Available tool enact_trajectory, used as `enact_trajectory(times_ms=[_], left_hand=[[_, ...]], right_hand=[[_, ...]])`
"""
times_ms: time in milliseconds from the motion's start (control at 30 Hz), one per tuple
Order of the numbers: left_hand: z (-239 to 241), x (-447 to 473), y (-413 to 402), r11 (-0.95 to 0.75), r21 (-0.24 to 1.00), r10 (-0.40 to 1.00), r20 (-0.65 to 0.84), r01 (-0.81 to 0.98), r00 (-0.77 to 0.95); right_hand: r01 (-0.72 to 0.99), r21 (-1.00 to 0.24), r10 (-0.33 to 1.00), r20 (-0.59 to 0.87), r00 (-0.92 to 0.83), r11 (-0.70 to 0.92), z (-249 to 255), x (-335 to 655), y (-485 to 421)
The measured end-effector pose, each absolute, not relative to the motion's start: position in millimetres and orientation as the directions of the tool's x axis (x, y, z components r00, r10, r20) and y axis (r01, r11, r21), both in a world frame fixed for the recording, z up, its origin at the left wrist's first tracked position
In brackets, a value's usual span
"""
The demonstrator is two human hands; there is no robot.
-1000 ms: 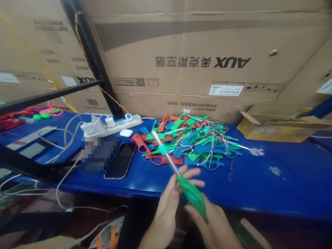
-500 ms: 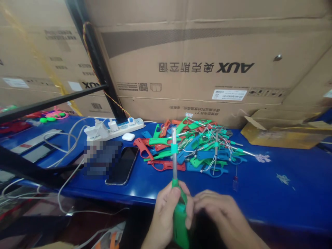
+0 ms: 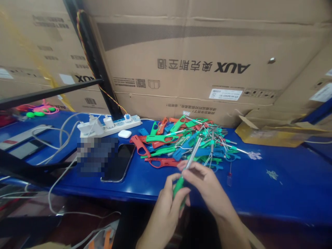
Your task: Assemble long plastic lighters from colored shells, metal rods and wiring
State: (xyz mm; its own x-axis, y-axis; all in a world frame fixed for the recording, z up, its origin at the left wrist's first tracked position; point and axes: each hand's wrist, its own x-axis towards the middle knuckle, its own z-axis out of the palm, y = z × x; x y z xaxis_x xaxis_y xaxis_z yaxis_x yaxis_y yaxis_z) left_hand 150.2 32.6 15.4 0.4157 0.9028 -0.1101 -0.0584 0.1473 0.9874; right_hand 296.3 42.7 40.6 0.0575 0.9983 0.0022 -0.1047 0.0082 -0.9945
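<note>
My left hand is wrapped round the green handle of a long-necked lighter. The metal tube of this lighter points away from me and slants right. Fingers of my right hand pinch the tube's lower end, just above the handle; they cover that joint. Beyond my hands lies a heap of lighter parts: red casing halves, green casing halves and blue casing halves, with metal tubes and thin white wires among them.
Right of the heap lie a small screwdriver, small pale pieces and an open carton. To the left are a phone, a white earbud case and a power strip with cables. A black metal post stands behind.
My right hand has moved up from beside the handle onto the tube. The lighter has tilted to the right, and the green collar that showed midway along its tube is out of sight.
</note>
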Motion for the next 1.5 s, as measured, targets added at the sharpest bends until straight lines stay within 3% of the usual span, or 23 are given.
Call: enact_trajectory(times_ms=[400,567,733,933,1100,1200,1300,1400,1500], left_hand=[[18.6,157.2,22.5,0.211,0.978,0.875,-0.189,0.001,0.445],[24.9,159.1,20.3,0.099,0.983,0.896,-0.156,0.156,0.416],[27.1,165.8,22.2,-0.025,0.950,0.928,-0.093,0.311,0.361],[35.1,157.1,29.2,0.010,0.992,0.863,-0.072,0.126,0.501],[46.6,146.3,26.1,0.036,0.976,0.779,-0.162,0.215,0.606],[49.9,146.5,19.8,0.033,0.967,0.812,-0.173,0.252,0.558],[50.2,148.2,12.4,0.027,0.987,0.855,-0.105,0.157,0.508],[48.0,148.4,7.2,0.043,0.996,0.897,-0.073,0.078,0.436],[44.8,148.2,6.5,0.005,0.989,0.900,-0.068,0.145,0.430]], right_hand=[[-0.224,-0.972,0.994,-0.087,0.060,-0.072,22.2,292.7,19.1],[-0.171,-0.981,0.992,-0.101,0.081,-0.086,27.3,297.6,15.1],[-0.021,-1.000,0.955,-0.009,0.297,-0.003,30.8,294.5,16.3],[-0.093,-0.995,0.963,-0.058,0.265,-0.034,37.6,294.2,14.2],[-0.109,-0.987,0.953,0.081,0.292,0.117,37.9,300.7,11.8],[-0.240,-0.969,0.980,0.015,0.201,0.064,31.1,298.5,8.0],[-0.345,-0.938,0.991,-0.071,0.116,-0.027,27.5,292.9,2.5],[-0.339,-0.939,0.981,-0.118,0.154,-0.060,29.9,287.6,-2.7],[-0.311,-0.948,0.963,-0.142,0.231,-0.065,34.0,283.3,-7.0]])
